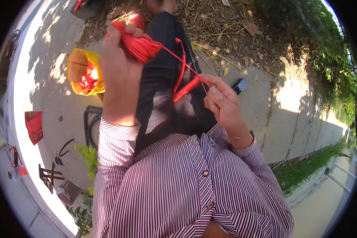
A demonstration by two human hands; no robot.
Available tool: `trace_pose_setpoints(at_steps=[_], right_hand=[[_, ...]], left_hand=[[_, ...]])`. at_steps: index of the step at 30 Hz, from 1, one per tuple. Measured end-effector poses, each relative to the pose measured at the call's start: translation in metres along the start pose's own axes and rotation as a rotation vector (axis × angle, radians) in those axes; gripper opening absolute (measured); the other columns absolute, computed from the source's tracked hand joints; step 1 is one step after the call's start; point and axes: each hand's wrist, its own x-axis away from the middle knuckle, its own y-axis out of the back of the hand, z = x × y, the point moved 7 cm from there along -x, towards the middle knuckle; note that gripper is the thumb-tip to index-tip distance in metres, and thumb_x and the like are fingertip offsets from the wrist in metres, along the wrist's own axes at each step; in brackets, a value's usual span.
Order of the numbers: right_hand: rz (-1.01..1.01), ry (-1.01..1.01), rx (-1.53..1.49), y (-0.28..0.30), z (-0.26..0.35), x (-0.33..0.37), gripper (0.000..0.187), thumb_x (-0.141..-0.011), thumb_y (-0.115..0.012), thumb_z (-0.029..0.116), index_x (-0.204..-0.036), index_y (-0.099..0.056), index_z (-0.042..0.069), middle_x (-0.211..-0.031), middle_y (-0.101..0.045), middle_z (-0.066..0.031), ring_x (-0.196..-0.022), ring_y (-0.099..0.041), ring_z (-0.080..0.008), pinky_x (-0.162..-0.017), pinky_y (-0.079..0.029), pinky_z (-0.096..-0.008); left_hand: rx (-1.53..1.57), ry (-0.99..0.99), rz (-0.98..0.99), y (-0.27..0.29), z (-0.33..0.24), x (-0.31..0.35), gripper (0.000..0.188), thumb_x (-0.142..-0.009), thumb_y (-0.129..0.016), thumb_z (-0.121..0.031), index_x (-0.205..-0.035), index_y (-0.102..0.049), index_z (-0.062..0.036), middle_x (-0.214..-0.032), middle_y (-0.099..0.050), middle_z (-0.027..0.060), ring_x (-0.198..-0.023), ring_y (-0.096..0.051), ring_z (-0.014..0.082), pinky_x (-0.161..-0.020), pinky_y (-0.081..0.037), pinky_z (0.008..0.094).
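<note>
My left hand (121, 59) is closed around a thick bundle of red cord (141, 47), held up over the far part of my left leg. From the bundle a single strand runs taut to the right and down to my right hand (222, 99). That hand pinches the strand between thumb and fingers above my right thigh. Below the strand, a flat red ribbon (181, 73) lies bent across my dark trousers (158, 99), one end close to my right fingers. Whether the right hand touches the ribbon I cannot tell.
Left of my legs stands a yellow container (75, 73) with red material inside. A red packet (34, 127), scissors (58, 160) and a dark-framed object (92, 119) lie on the concrete. A small dark box (240, 86) rests at right; dry leaves (242, 43) cover the far ground.
</note>
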Motion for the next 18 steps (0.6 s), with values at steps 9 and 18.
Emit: trace_pose_setpoints(at_steps=[9, 18], right_hand=[[-0.452, 0.062, -0.232, 0.080, 0.000, -0.042, 0.026, -0.094, -0.051, 0.011, -0.115, -0.061, -0.001, -0.074, -0.055, -0.0032, -0.062, -0.046, -0.0069, -0.055, -0.036, -0.0215], [-0.105, 0.096, 1.228, 0.041, -0.023, -0.070, 0.034, -0.077, -0.072, 0.017, -0.107, -0.062, 0.005, -0.110, -0.059, -0.0069, -0.090, -0.061, -0.0242, -0.079, -0.049, -0.0355]], left_hand=[[-1.550, -0.282, 0.559, -0.026, 0.051, 0.033, 0.028, -0.068, -0.053, 0.000, -0.094, -0.062, 0.0005, -0.095, -0.054, 0.0144, -0.091, -0.054, 0.0307, -0.082, -0.045, 0.0357], [-1.553, -0.210, 0.465, -0.004, 0.118, 0.045, 0.027, -0.072, -0.059, 0.011, -0.098, -0.058, 0.0027, -0.089, -0.057, 0.0129, -0.079, -0.061, 0.0297, -0.070, -0.050, 0.0340]])
